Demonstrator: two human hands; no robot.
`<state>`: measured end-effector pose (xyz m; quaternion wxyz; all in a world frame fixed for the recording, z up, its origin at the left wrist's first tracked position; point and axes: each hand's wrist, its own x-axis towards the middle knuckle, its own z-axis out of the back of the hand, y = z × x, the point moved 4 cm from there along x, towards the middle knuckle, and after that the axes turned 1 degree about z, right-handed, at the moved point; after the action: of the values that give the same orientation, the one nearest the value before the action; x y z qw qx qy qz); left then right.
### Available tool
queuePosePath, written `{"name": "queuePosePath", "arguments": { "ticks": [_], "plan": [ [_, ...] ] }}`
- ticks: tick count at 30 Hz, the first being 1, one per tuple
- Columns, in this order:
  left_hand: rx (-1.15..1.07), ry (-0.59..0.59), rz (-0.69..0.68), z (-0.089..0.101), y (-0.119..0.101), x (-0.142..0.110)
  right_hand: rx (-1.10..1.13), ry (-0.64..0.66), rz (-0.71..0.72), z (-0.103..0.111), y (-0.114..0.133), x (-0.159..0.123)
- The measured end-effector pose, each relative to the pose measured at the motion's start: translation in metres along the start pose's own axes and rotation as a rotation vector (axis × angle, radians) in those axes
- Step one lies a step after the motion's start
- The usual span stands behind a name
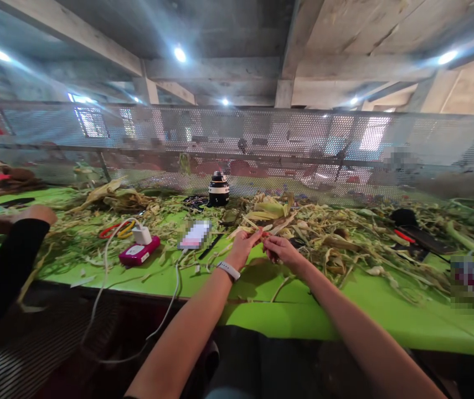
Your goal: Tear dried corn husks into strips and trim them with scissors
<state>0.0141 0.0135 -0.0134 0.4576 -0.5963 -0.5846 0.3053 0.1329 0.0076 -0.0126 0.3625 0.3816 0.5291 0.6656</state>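
Observation:
My left hand (242, 247), with a white band on its wrist, is closed in a pinch above the green tabletop (257, 277). Almost touching its fingertips, my right hand (281, 248) is closed too. A small reddish bit shows between the fingers, but what they hold is too small to make out. Just behind the hands lie pale dried strips that look like corn husks (272, 210), some seeming to touch the fingertips. A phone (195, 234) on a white cable lies left of my hands, with a dark flat strip (211, 246) beside it.
A black bottle (219, 189) with a white band stands before a perforated metal screen (228, 130). At left are a magenta box (139, 252) with a white plug (142, 235) and a co-worker's dark sleeve (8, 266). Loose husks (332, 252) spread right, near a dark object (417, 235).

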Motion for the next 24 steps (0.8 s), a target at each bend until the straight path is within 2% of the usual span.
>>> {"name": "queuePosePath", "arguments": {
  "ticks": [6,9,14,19,24],
  "plan": [
    [-0.076,-0.109,0.016,0.006,-0.003,-0.001,0.015,0.035,-0.003,-0.003,0.003,-0.004],
    [-0.078,-0.109,0.029,0.006,-0.006,-0.004,0.009,0.037,-0.031,-0.003,0.002,-0.004],
    [-0.018,-0.038,0.17,0.003,-0.004,-0.008,0.055,-0.128,-0.12,0.009,-0.003,-0.005],
    [0.034,0.026,0.2,-0.002,0.001,-0.007,0.031,-0.198,0.016,0.012,0.001,-0.001],
    [0.092,-0.055,0.198,0.001,0.003,-0.002,-0.173,-0.218,0.144,0.008,0.0,0.001]
  ]
}}
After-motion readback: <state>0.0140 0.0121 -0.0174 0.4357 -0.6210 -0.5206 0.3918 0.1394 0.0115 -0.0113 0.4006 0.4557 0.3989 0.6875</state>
